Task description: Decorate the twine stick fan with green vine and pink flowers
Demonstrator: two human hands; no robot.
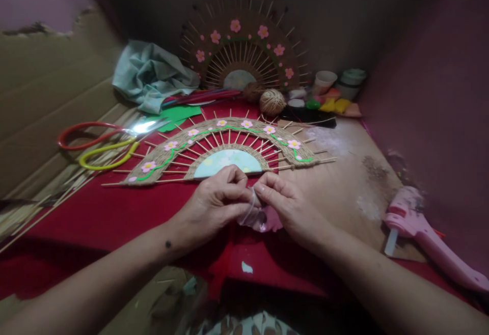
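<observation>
Crumpled clear plastic bag (250, 218), pink contents (272, 219) showing, top bunched, held over red cloth (110, 223).

A craft corner is occupying what is looking like a room in a home, with pink-painted walls (428, 95) rising around a work surface. Red cloth (114, 218) and a brown board (328, 192) are covering that surface. Scissors (130, 144), a pink hot-glue gun (416, 223), a ball of twine (272, 102) and colored modeling clay (336, 105) are lying about, while a flower-decorated, twine-woven fan (229, 126) is resting among them.
</observation>
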